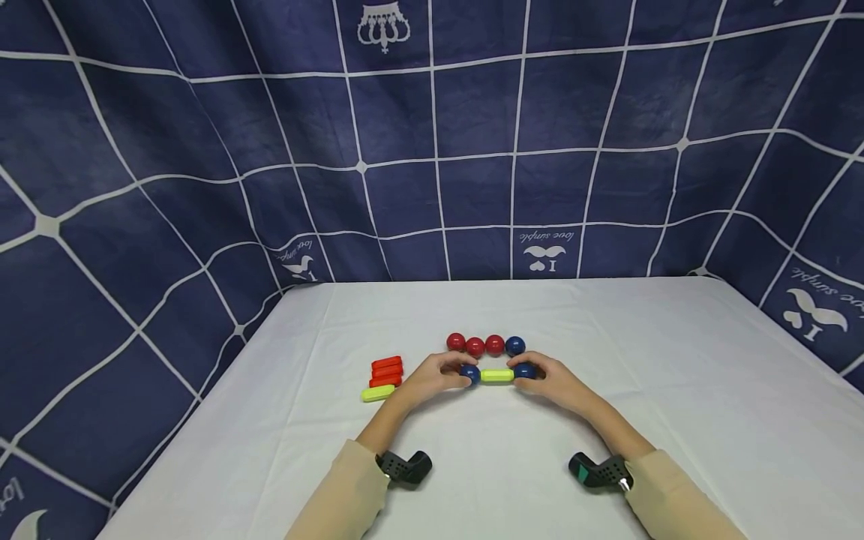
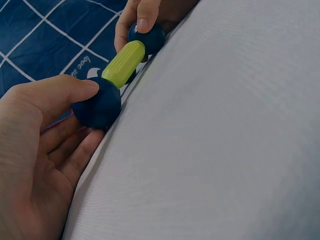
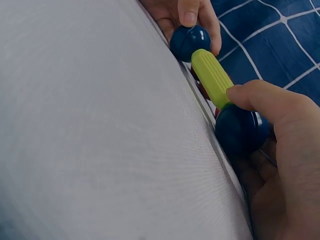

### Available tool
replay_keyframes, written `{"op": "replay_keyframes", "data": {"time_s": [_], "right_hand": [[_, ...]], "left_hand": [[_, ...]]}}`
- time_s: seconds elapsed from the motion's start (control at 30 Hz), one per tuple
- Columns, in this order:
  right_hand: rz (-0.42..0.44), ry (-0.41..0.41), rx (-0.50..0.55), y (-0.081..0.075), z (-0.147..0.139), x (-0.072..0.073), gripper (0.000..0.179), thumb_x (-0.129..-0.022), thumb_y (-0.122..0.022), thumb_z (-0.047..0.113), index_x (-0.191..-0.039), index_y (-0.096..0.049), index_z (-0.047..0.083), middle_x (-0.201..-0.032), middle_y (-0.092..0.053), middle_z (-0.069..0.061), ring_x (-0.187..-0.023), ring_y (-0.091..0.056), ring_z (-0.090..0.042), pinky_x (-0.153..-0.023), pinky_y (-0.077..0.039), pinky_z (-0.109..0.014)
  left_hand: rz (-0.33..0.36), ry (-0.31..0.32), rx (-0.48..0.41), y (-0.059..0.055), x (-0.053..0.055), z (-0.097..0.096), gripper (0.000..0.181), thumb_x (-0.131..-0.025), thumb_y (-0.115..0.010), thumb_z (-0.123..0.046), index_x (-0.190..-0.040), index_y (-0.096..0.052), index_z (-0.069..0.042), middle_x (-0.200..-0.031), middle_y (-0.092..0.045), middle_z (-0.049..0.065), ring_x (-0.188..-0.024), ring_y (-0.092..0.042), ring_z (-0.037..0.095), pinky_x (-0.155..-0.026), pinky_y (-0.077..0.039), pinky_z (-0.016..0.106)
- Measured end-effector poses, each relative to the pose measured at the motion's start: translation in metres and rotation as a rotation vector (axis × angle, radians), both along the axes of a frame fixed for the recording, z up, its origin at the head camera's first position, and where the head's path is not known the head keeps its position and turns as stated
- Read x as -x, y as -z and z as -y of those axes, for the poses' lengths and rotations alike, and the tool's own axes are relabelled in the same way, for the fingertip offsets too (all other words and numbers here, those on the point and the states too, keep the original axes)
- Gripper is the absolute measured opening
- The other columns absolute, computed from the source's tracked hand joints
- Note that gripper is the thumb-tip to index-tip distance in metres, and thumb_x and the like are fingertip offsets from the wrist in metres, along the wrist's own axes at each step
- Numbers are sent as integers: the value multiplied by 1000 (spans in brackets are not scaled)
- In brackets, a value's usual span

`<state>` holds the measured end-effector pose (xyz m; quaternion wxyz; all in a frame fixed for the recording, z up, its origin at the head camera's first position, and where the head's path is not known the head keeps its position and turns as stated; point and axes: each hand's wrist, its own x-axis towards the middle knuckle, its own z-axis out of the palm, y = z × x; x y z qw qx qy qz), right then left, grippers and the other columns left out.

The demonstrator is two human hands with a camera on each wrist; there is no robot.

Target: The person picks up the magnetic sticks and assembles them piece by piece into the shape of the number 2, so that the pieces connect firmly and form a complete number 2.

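A yellow-green ribbed rod [image 1: 497,376] lies between two dark blue balls, joined end to end in one line. My left hand [image 1: 435,377] holds the left blue ball [image 2: 101,106] between thumb and fingers. On the other end, my right hand [image 1: 552,382] grips the right blue ball [image 3: 241,131], its thumb tip close to the rod's end. Both wrist views show the balls touching the rod's ends. Whether anything fixes them inside the joints is hidden.
Just behind the hands, several red balls [image 1: 475,346] and a blue ball [image 1: 515,345] form a row. Left of my left hand lie stacked red rods [image 1: 387,372] and another yellow-green rod [image 1: 378,393]. A white cloth [image 1: 499,480] covers the table; a blue checked curtain [image 1: 472,187] hangs behind.
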<state>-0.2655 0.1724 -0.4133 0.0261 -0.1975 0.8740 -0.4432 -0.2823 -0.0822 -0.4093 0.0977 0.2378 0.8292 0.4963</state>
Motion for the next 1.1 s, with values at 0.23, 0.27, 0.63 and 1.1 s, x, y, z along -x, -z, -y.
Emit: {"op": "replay_keyframes", "data": {"time_s": [0.23, 0.27, 0.63, 1.1], "right_hand": [[7, -25, 14, -2, -2, 0, 33, -85, -62, 29, -113, -60, 13, -121, -54, -15, -94, -50, -19, -80, -42, -32], [11, -23, 16, -2, -2, 0, 33, -85, -62, 28, -113, -60, 13, -122, -54, -14, -94, -50, -19, -80, -42, -32], [26, -9, 19, -4, -2, 0, 31, -84, -63, 27, -112, -61, 14, -121, -55, -14, -93, -51, -19, -80, -43, -32], [33, -22, 15, -25, 6, -16, 30, -86, -60, 17, -113, -59, 4, -117, -55, -18, -89, -50, -20, -79, -42, -31]], "left_hand": [[-24, 18, 14, -3, -2, -3, 32, -84, -61, -15, -115, -59, -12, -107, -59, 7, -93, -51, 15, -83, -43, 27], [-31, 17, 21, -4, -2, -3, 32, -84, -60, -15, -115, -58, -12, -108, -59, 7, -93, -51, 15, -84, -43, 27], [-187, -232, 102, -27, 6, 39, 18, -88, -58, -18, -104, -66, -13, -95, -64, 4, -86, -53, 15, -75, -45, 26], [-79, -418, 261, -14, 15, 111, 24, -85, -60, -24, -104, -66, -11, -98, -59, 6, -90, -49, 19, -78, -41, 29]]}}
